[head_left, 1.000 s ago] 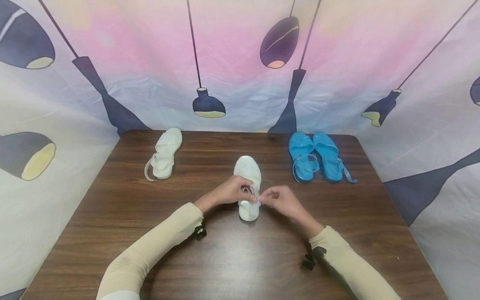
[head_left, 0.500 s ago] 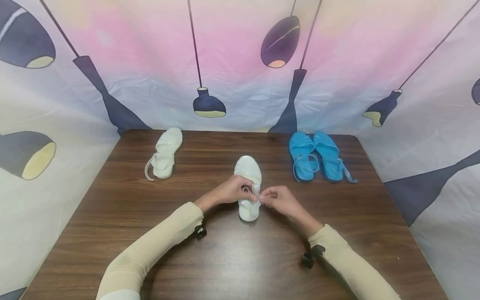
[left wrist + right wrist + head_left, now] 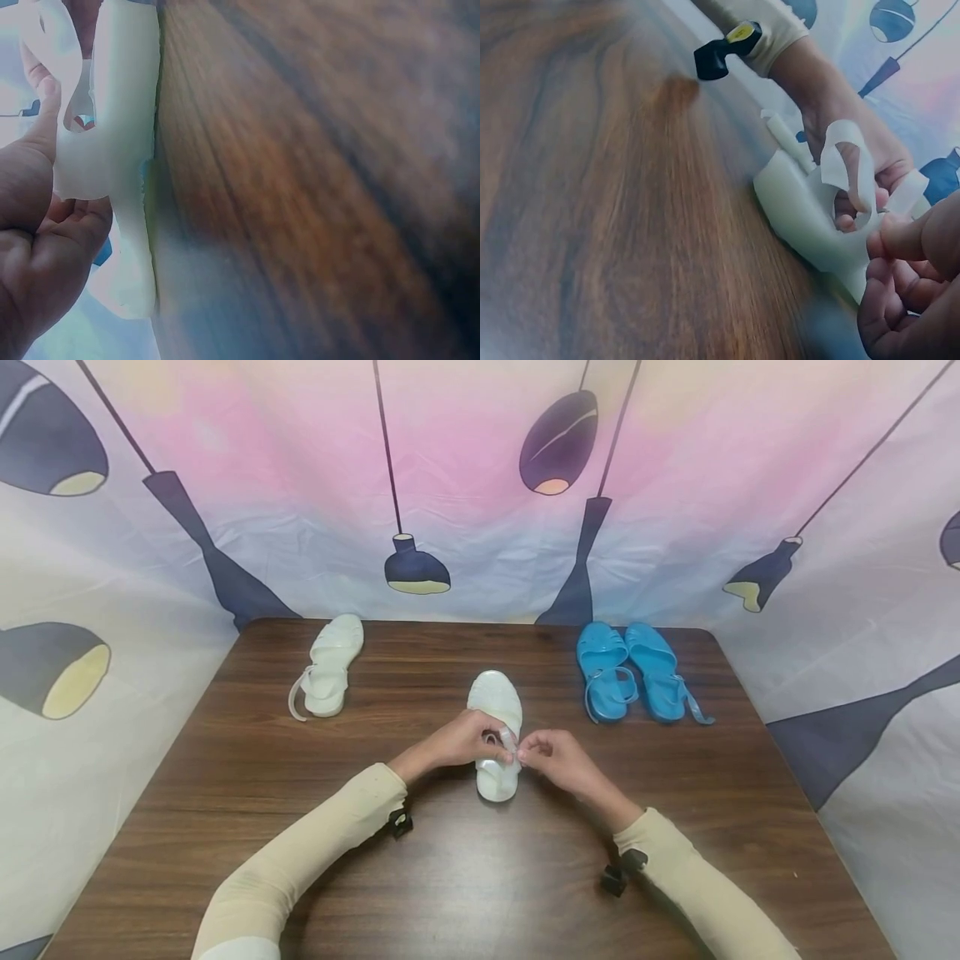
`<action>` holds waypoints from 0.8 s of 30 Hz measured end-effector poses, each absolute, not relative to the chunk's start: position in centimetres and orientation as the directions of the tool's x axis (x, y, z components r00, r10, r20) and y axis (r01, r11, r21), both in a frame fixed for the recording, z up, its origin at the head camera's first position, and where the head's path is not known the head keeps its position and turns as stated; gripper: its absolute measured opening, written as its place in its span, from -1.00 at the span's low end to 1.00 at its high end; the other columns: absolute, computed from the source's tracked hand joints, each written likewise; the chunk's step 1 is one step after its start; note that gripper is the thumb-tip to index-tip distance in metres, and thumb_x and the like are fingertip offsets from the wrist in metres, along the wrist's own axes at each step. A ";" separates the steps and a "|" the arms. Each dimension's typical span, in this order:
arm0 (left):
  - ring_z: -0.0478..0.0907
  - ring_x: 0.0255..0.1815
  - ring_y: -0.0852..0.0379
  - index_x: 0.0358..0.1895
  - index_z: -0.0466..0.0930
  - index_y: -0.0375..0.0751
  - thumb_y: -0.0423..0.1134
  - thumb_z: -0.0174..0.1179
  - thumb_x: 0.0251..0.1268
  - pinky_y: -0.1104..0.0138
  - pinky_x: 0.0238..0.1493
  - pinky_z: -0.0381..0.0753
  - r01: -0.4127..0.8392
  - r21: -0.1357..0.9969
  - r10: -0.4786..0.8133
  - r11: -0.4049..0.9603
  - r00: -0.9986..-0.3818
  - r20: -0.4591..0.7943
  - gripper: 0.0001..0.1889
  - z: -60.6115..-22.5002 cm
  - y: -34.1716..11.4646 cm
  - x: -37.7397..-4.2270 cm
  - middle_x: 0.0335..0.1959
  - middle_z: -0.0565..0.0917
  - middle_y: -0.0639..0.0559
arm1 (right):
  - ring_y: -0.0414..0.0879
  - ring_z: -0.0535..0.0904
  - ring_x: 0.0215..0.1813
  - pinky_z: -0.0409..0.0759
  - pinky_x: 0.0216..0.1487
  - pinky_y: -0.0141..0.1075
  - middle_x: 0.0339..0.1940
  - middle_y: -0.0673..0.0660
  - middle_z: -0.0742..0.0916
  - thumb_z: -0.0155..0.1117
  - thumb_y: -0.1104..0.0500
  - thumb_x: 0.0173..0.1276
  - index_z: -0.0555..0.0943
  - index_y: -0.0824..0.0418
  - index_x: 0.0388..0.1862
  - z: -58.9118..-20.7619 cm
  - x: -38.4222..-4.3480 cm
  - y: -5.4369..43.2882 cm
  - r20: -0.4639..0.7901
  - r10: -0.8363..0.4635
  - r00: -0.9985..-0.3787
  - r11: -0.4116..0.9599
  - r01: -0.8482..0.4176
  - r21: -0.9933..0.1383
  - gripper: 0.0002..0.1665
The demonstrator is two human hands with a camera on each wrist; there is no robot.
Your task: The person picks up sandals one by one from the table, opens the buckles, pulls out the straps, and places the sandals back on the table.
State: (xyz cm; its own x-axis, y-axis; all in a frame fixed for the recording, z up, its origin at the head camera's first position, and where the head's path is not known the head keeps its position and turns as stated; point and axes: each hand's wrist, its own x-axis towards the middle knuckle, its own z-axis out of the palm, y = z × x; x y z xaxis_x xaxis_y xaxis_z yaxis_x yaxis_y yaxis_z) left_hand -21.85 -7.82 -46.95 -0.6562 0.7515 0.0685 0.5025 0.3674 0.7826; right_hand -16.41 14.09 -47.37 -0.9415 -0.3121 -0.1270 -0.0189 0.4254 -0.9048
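Note:
A white sandal lies on the table in the middle of the head view, its toe pointing away. My left hand grips it from the left, the thumb over the ankle strap and the fingers reaching inside the opening. From the right, my right hand pinches the strap at the sandal's outer side with thumb and forefinger. In the right wrist view the strap loops up over the heel, and its free end sticks up between the hands. The buckle itself is mostly hidden by the fingertips.
A second white sandal stands at the back left of the brown wooden table, its strap hanging loose. Two blue sandals are side by side at the back right. Behind the table hangs a lamp-patterned cloth.
The strap's free end, upright half a second ago, now leans to the left above the sandal. Both hands keep their hold in almost the same place; the right fingertips shift slightly.

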 end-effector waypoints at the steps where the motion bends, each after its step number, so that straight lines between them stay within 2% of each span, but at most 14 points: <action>1: 0.57 -0.37 0.33 -0.22 0.79 -0.07 -0.19 0.48 0.20 0.41 -0.24 0.62 0.501 0.784 0.751 0.367 -0.656 0.067 -0.88 -47.0 -7.8 -21.8 -0.34 0.76 0.24 | -0.09 0.60 -0.29 0.63 -0.22 -0.26 -0.36 0.08 0.74 0.34 0.25 0.45 0.71 0.30 -0.22 -47.4 -16.4 14.1 -0.111 -0.312 -0.944 0.440 -0.040 -0.897 -0.90; 14: 0.52 -0.39 0.34 -0.24 0.79 -0.05 -0.19 0.48 0.20 0.42 -0.26 0.59 0.511 0.771 0.745 0.380 -0.663 0.072 -0.89 -46.9 -7.9 -21.8 -0.37 0.74 0.24 | -0.12 0.59 -0.29 0.62 -0.20 -0.28 -0.35 0.03 0.77 0.40 0.17 0.43 0.76 0.24 -0.22 -47.2 -16.6 14.2 -0.106 -0.312 -0.944 0.503 -0.069 -0.862 -0.87; 24: 0.53 -0.43 0.33 -0.28 0.79 -0.10 -0.21 0.49 0.19 0.43 -0.31 0.58 0.510 0.778 0.743 0.367 -0.664 0.084 -0.90 -46.9 -7.9 -21.7 -0.41 0.74 0.21 | -0.17 0.61 -0.28 0.62 -0.14 -0.24 -0.37 0.00 0.77 0.42 0.19 0.39 0.73 0.20 -0.27 -47.5 -16.4 13.9 -0.016 -0.298 -0.954 0.544 -0.156 -0.824 -0.91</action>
State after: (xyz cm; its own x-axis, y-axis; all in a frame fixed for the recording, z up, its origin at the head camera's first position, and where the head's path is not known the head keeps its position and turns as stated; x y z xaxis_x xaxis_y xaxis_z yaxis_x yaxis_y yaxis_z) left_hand -21.72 -7.86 -46.88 -0.6635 0.7434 0.0844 0.5101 0.3670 0.7779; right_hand -16.40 13.92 -47.54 -0.9543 -0.2983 -0.0158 -0.1564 0.5439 -0.8244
